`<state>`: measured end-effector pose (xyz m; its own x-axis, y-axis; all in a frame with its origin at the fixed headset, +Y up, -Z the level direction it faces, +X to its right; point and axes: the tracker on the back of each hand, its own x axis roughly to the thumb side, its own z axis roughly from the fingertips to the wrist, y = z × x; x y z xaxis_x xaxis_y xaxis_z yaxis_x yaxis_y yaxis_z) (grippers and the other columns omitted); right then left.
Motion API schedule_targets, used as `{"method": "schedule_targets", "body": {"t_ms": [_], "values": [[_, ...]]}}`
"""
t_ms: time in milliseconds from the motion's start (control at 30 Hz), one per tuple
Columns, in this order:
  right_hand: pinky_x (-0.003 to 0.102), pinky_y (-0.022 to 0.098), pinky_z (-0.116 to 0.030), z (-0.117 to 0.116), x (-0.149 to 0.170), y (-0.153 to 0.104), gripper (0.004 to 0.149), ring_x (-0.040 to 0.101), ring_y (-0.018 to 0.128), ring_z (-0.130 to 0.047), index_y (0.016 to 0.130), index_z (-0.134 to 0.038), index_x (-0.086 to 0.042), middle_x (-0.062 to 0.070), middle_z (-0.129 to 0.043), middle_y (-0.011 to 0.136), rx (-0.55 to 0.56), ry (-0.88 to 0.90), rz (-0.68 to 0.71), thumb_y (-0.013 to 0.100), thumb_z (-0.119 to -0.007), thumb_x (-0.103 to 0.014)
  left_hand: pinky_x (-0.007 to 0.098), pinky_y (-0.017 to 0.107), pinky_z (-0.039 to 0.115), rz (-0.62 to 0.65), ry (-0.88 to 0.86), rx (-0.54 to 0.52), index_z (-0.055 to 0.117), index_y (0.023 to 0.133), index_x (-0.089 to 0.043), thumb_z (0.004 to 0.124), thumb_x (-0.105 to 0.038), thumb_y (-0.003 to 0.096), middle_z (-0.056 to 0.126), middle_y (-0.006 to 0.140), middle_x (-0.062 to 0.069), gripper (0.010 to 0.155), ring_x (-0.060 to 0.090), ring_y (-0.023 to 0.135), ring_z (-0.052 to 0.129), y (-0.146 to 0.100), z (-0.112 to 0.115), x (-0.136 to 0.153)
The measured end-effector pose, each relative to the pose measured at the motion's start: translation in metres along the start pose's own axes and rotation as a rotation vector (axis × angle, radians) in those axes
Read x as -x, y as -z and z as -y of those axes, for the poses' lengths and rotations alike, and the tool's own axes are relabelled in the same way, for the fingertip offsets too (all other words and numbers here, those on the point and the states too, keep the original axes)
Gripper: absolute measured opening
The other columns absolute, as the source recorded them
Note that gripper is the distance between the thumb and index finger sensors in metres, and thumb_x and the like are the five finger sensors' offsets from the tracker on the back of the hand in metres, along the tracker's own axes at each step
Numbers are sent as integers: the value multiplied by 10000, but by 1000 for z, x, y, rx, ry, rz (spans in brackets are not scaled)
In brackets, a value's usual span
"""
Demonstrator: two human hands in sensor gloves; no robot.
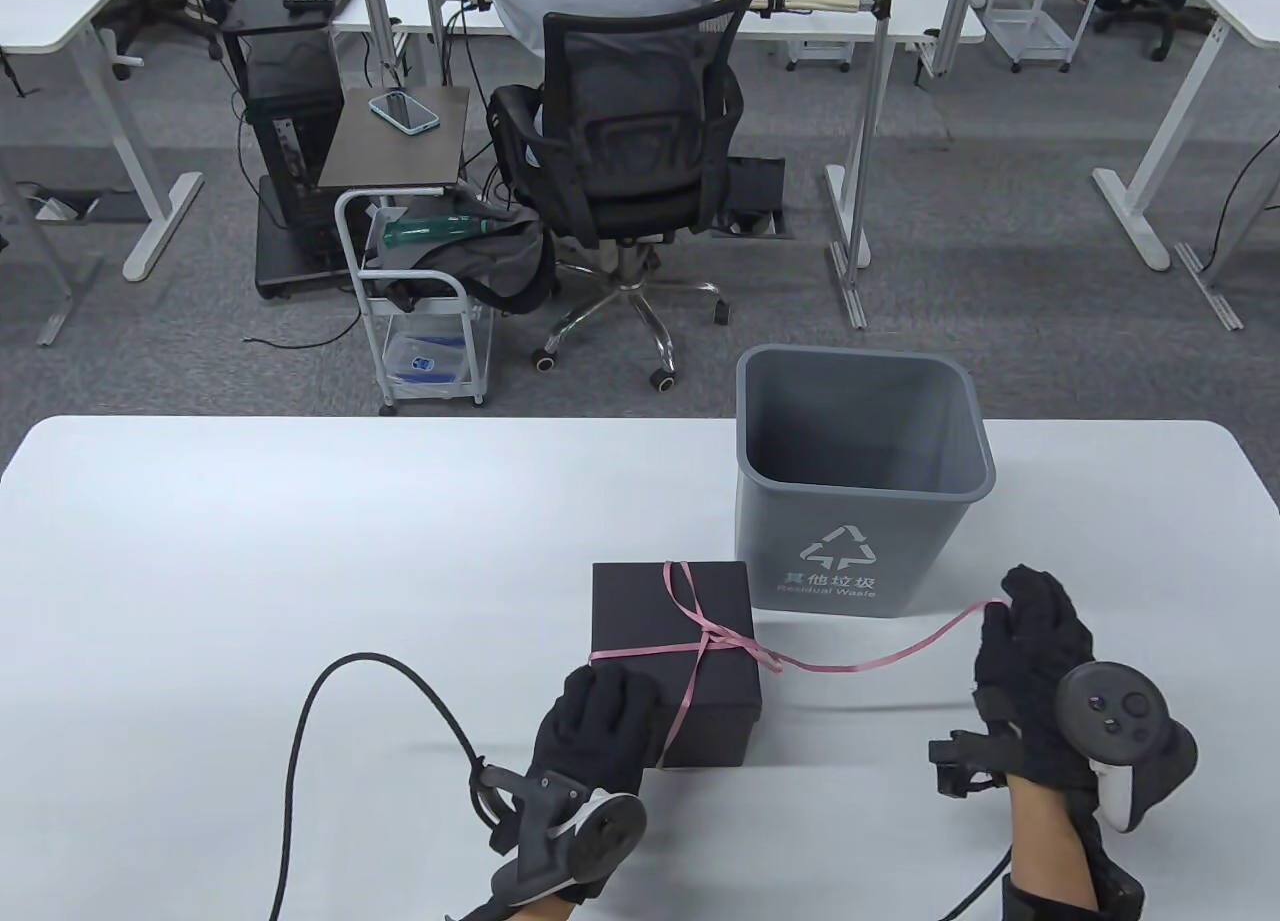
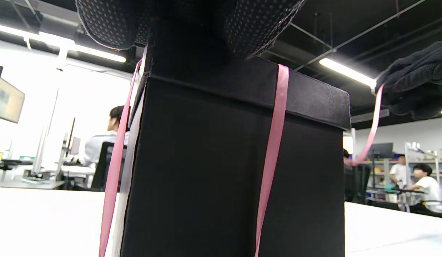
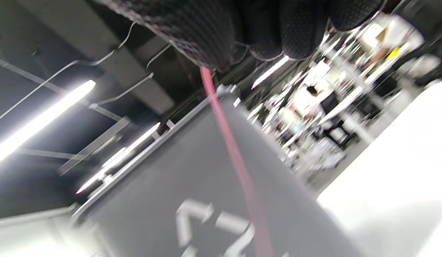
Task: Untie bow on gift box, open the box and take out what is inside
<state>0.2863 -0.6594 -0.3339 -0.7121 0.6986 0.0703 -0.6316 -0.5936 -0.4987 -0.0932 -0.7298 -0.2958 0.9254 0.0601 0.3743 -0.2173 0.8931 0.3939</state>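
Gift box (image 1: 672, 651), black w/ lid on, is set on the white table (image 1: 250, 561), just in front of the grey waste bin (image 1: 858, 481) & slightly to its left. Pink ribbon (image 1: 700, 641) is wrapped crosswise round the box; a knot w/ one small loop is seen on the lid, so the bow is partly undone. One long ribbon tail is stretched from the knot out to the right, past the bin's front, sagging a little in mid-air.

Right hand (image 1: 1035, 661) is held up off the table, right of the box & near the bin's front right corner; the tail's end is pinched by its curled fingers. In the right wrist view (blurred) the ribbon is seen running down from under the gloved fingers (image 3: 214, 32), w/ the bin's recycling mark behind it.

Left hand (image 1: 595, 726) is laid on the box's near left corner, fingers fairly straight & pressed on the lid, nothing gripped. In the left wrist view the fingers are seen resting on the lid's top edge, w/ ribbon bands running down the box's sides.

Beyond the table, an office chair (image 1: 630, 161) w/ a person seated & a small cart (image 1: 425, 301) are seen on the grey carpet behind the bin.
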Motion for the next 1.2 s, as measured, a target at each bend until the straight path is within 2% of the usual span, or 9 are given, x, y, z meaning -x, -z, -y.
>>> {"method": "schedule_targets", "body": {"t_ms": [167,300,533,667,900,1067,1200], "values": [[617,691,-572,-34,-57,-3,499,452,916,-684,1064,-693,-109,201,-608,1099,-144,-132,180,592,-824,-199,505,695,710,2,5,0,689,1076,-164,750,-289,628,677,1107,161,469,460,979,650,0,1,0],[621,688,-585,-68,-113,-7,468,438,898,-728,1040,-738,-124,182,-663,1082,-267,-252,330,597,-831,-244,506,695,710,2,-2,4,688,1078,-165,749,-292,629,675,1110,161,471,458,981,649,0,1,1],[622,684,-595,-133,-174,-9,521,426,882,-756,1037,-751,-119,175,-693,1069,-469,-446,420,576,-857,-336,512,701,701,1,-23,20,677,1087,-163,746,-300,631,660,1121,160,482,462,993,631,-1,-1,2],[620,680,-603,-162,-192,-13,533,421,881,-757,1034,-759,-123,169,-696,1070,-504,-599,436,566,-868,-352,514,701,700,1,-33,26,672,1092,-164,746,-303,631,652,1127,161,487,461,998,625,-2,-2,3],[615,671,-624,-180,-197,-16,477,408,830,-799,984,-814,-106,168,-748,1027,-472,-753,419,565,-865,-326,513,702,698,-1,-50,28,671,1094,-163,739,-317,633,647,1130,163,491,464,1001,616,-2,-2,4],[596,649,-664,-182,-196,-17,350,372,735,-867,880,-886,-124,153,-841,926,-445,-672,397,551,-893,-240,513,704,696,-3,-57,31,668,1096,-164,733,-324,635,642,1134,160,492,464,1004,611,-2,-2,4],[588,653,-660,-179,-192,-19,347,357,732,-856,899,-854,-123,156,-824,927,-440,-657,417,573,-864,-242,516,705,693,-3,-63,32,665,1098,-167,731,-328,637,638,1136,158,493,462,1006,607,-2,-2,5]]}}
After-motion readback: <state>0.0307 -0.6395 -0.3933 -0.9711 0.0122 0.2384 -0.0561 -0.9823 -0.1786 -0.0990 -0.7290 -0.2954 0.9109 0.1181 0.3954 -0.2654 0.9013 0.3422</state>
